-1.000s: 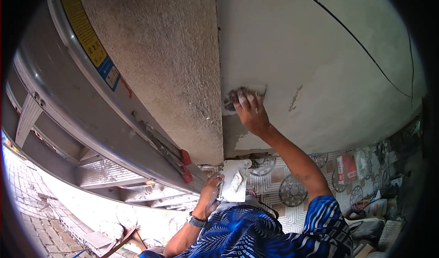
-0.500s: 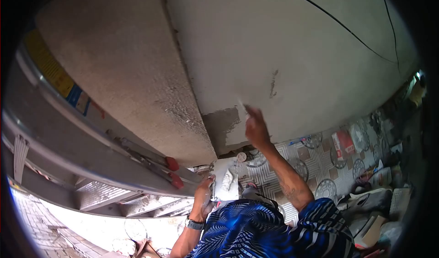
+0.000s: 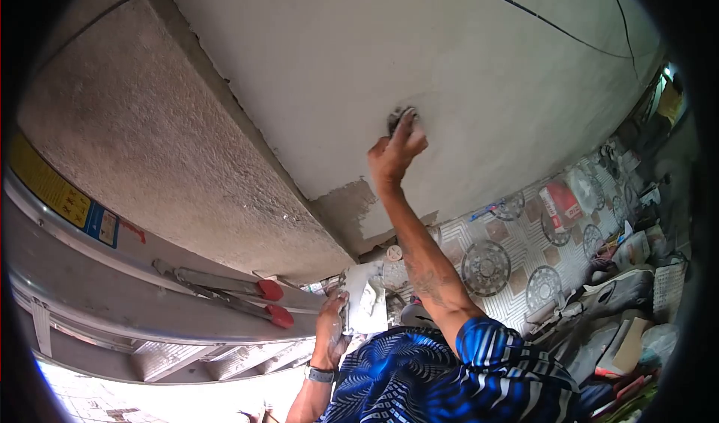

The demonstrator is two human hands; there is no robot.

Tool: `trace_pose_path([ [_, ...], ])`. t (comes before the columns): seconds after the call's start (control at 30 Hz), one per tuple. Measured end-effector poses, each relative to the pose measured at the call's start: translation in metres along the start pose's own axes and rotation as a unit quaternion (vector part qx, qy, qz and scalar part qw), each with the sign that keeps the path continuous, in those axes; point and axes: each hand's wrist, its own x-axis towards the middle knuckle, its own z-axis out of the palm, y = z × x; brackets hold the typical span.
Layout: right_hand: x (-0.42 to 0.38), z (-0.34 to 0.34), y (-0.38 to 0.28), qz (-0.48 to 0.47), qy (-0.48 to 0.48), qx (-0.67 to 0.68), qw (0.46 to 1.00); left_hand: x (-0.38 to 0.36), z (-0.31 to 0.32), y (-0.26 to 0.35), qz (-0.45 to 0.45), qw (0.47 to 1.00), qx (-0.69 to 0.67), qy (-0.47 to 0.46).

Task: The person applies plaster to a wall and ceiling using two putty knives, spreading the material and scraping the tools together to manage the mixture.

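Observation:
My left hand (image 3: 330, 329) grips the edge of a flat white board (image 3: 361, 319), held low in front of my body. A lump of white putty (image 3: 368, 297) lies on the board. My right hand (image 3: 398, 149) is raised to the pale wall (image 3: 479, 86), closed around a dark putty knife (image 3: 394, 121). Its blade is mostly hidden by my fingers and seems to be against the wall. Below it, a grey bare patch (image 3: 346, 206) shows at the wall's lower corner.
A metal ladder (image 3: 150, 295) stands at left, with red-tipped pliers-like handles (image 3: 271, 291) on it. Beside the wall is a rough concrete face (image 3: 180, 153). A patterned floor (image 3: 449, 251) holds a red-and-white packet (image 3: 560, 204) and clutter at right. Black cables (image 3: 517, 7) cross the wall.
My right hand has moved up the wall with the putty knife, to about where a dark mark showed before. That mark is out of sight now. The view has shifted; my left hand keeps the board.

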Motion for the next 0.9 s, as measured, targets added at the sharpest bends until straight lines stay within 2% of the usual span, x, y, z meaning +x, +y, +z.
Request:
trace_pose_path([
  [0.07, -0.007, -0.009, -0.019, -0.028, -0.023, 0.009, 0.999, -0.002, -0.004, -0.001, -0.005, 1.0, -0.016, -0.017],
  [0.1, -0.012, -0.021, -0.025, -0.016, -0.074, 0.017, 0.997, -0.002, -0.003, 0.0, -0.011, 0.999, -0.024, -0.032],
  [0.2, -0.025, -0.05, 0.012, -0.095, -0.156, 0.105, 0.978, 0.008, -0.005, 0.001, -0.014, 0.999, -0.014, -0.037],
  [0.23, -0.026, -0.067, 0.02, -0.031, -0.169, 0.127, 0.977, 0.007, -0.006, 0.0, -0.015, 0.999, -0.007, -0.028],
  [0.27, -0.028, -0.074, 0.028, 0.094, -0.144, 0.149, 0.974, 0.006, -0.005, 0.0, -0.015, 0.999, -0.011, -0.028],
  [0.3, -0.026, -0.079, 0.033, 0.231, -0.075, 0.153, 0.958, 0.003, -0.001, 0.003, -0.015, 0.999, -0.016, -0.027],
  [0.33, -0.037, -0.067, 0.07, 0.316, -0.053, 0.111, 0.941, 0.001, 0.002, 0.003, -0.015, 0.999, -0.021, -0.026],
  [0.4, -0.053, -0.049, 0.115, 0.473, -0.069, 0.3, 0.825, 0.003, -0.005, -0.003, -0.017, 0.999, -0.028, -0.019],
  [0.5, -0.045, -0.025, 0.119, 0.476, -0.104, 0.335, 0.807, 0.005, -0.01, -0.005, -0.016, 0.999, -0.019, -0.021],
  [0.6, 0.019, -0.051, 0.025, 0.416, -0.079, 0.203, 0.883, -0.001, 0.0, 0.0, -0.011, 1.0, -0.023, -0.007],
  [0.67, 0.013, -0.031, 0.019, 0.221, -0.062, 0.094, 0.969, -0.009, 0.008, 0.005, -0.01, 1.0, -0.026, -0.005],
  [0.73, 0.021, -0.039, -0.016, 0.095, -0.063, 0.094, 0.989, -0.005, 0.002, 0.001, -0.003, 0.999, -0.04, -0.009],
  [0.77, 0.019, -0.045, -0.03, 0.076, -0.101, 0.095, 0.987, -0.004, 0.0, -0.001, 0.001, 0.999, -0.048, -0.011],
  [0.87, 0.017, -0.059, -0.028, -0.106, -0.146, 0.124, 0.976, -0.006, 0.0, -0.001, 0.004, 1.0, -0.027, -0.015],
  [0.9, 0.018, -0.066, -0.02, -0.112, -0.169, 0.159, 0.966, -0.007, 0.001, 0.0, 0.005, 1.0, -0.025, -0.006],
])
